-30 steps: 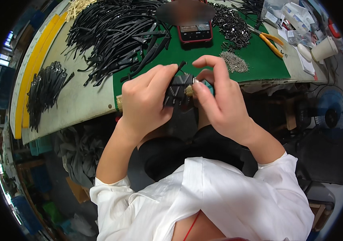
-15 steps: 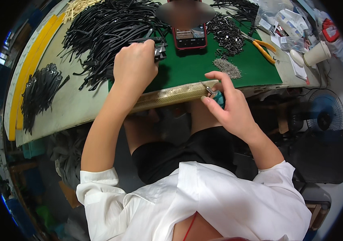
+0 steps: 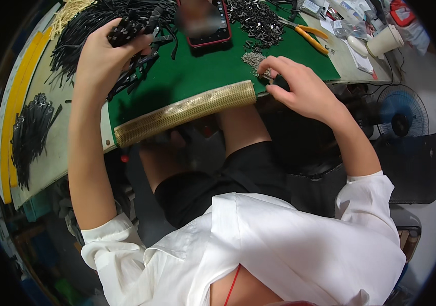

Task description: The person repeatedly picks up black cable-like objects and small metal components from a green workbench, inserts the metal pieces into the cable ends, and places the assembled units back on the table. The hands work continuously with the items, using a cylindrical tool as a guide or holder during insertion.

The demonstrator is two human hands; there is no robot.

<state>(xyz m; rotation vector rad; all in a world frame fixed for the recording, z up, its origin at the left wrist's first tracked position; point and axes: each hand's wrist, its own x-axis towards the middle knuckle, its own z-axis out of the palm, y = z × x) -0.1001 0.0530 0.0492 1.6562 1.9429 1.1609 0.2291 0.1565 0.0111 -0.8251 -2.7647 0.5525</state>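
My left hand (image 3: 100,56) is raised over the left part of the table, closed around a bunch of black straps (image 3: 126,33) with blocky ends; other straps hang below it. At the mat's right side, my right hand (image 3: 304,86) curls its fingers around a screwdriver (image 3: 280,82), whose dark handle shows between thumb and palm. Its fingertips are at a heap of tiny silver-grey pieces (image 3: 251,59), too small to name. Behind that heap lies a pile of small black parts (image 3: 258,25). A large heap of black straps (image 3: 82,38) spreads beyond my left hand.
A gold mesh-patterned roll (image 3: 187,111) lines the front edge of the green mat (image 3: 202,71). Further off are a red-cased phone (image 3: 210,42) and orange-handled pliers (image 3: 312,40). A white cup (image 3: 385,41) stands right; a fan (image 3: 401,112) is beyond the table.
My left hand has moved left and up with the black straps. My right hand has gone from the gold roll to the silver-grey heap, still holding the screwdriver. The view has shifted.
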